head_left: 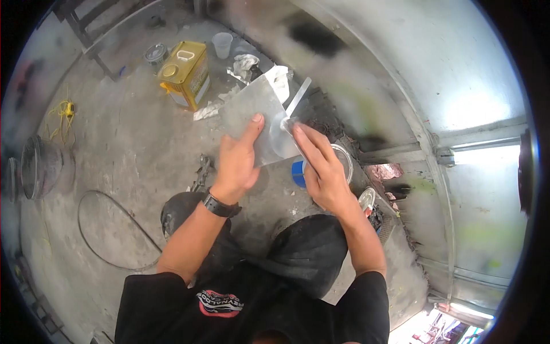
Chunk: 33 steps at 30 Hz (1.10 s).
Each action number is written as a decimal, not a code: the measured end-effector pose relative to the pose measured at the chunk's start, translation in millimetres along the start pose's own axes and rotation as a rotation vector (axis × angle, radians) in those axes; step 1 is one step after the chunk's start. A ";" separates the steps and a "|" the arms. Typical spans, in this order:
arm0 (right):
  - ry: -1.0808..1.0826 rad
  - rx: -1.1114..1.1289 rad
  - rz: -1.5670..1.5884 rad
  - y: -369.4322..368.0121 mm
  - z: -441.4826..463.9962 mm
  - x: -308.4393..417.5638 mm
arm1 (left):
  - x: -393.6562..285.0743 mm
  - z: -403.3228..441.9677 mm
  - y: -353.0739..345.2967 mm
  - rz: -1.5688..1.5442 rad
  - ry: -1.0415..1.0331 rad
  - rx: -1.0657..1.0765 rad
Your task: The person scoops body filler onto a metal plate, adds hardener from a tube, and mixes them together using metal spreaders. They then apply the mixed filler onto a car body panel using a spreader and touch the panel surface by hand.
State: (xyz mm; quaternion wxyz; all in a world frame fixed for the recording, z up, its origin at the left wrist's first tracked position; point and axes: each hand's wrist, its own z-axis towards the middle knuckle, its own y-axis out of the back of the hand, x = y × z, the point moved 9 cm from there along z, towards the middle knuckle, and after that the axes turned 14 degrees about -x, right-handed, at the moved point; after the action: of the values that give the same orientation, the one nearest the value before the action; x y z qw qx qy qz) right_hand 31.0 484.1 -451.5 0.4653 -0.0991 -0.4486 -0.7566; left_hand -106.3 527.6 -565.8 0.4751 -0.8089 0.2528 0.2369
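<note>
My left hand grips a flat grey sheet from its near left side, the thumb lying on top. The sheet is held up in front of my knees, with a smeared, shiny patch near its right side. My right hand is closed at the sheet's right edge, fingers pressed together on a thin, flat, blade-like piece. Most of that piece is hidden by the fingers. A pale narrow strip sticks out just beyond it; I cannot tell whether it is held.
Beyond the sheet stand a gold rectangular can, a clear plastic cup and crumpled white paper. A blue-labelled can is by my right hand. A black hose loops at left, near a dark bucket. A panel wall rises at right.
</note>
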 end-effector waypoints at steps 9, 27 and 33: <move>-0.944 -0.218 0.246 -9.6 2.5 -105.4 | 9.8 9.1 23.9 -0.075 0.248 0.048; -0.177 -0.268 0.119 0.4 165.6 -57.4 | 35.3 69.3 33.1 0.508 -0.176 0.054; -0.367 -0.444 -0.288 120.4 2.9 -118.6 | 17.9 55.5 20.2 0.064 0.032 -0.060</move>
State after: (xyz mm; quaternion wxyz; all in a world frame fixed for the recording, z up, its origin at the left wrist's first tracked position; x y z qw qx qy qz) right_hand 190.7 539.6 -446.5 0.2318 -0.2685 -0.3582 -0.8636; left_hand -113.5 565.1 -614.3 0.4387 -0.8179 0.2791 0.2464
